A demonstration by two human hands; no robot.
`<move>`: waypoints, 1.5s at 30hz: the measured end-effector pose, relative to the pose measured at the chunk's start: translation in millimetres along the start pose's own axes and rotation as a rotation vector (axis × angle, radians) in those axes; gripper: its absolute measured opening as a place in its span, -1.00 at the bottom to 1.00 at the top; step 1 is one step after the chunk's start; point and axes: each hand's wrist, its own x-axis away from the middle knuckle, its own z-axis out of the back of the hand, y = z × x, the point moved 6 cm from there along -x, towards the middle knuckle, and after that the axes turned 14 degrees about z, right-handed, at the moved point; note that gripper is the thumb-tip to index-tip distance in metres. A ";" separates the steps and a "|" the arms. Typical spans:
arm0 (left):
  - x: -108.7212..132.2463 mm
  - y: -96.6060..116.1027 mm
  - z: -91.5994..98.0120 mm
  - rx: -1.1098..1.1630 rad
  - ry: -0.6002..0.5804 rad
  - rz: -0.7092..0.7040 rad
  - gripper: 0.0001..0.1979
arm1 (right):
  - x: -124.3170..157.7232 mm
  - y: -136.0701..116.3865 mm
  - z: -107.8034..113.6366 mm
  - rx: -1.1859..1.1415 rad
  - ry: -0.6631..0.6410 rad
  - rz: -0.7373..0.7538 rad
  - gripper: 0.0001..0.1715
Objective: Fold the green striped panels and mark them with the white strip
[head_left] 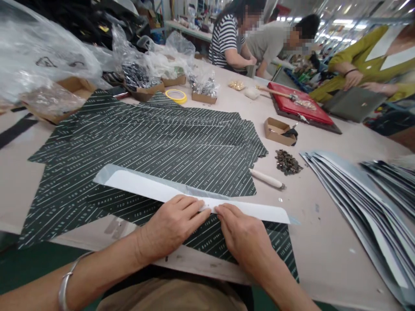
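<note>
A long white strip with a translucent grey backing along its far edge lies across dark green printed lining fabric. My left hand is closed at the strip's middle, fingertips pressed together on it. Close beside it, my right hand pinches the strip's near edge, its fingertips almost meeting the left ones. Tiny dark specks show on the strip between the fingertips, too small to name. The undersides of both hands' fingers are hidden. Right of the fabric lies a white-handled tool.
A pile of small dark metal pieces and a small cardboard box sit to the right. Layered panels stack at far right. Yellow tape and bagged hardware lie behind. Several people work across the table, near a red board.
</note>
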 end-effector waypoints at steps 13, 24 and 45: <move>8.2 -3.7 -7.2 0.123 -0.012 0.100 -0.72 | -79.5 52.8 -28.6 -0.617 -0.715 -0.378 -0.81; 5.7 -2.3 -6.7 0.121 -0.044 0.104 -0.71 | -85.4 56.0 -42.2 -0.659 -0.908 -0.542 -0.81; 24.1 -12.7 -34.5 0.175 0.064 0.155 -0.60 | 62.2 174.0 101.0 -0.260 0.109 -0.819 -0.69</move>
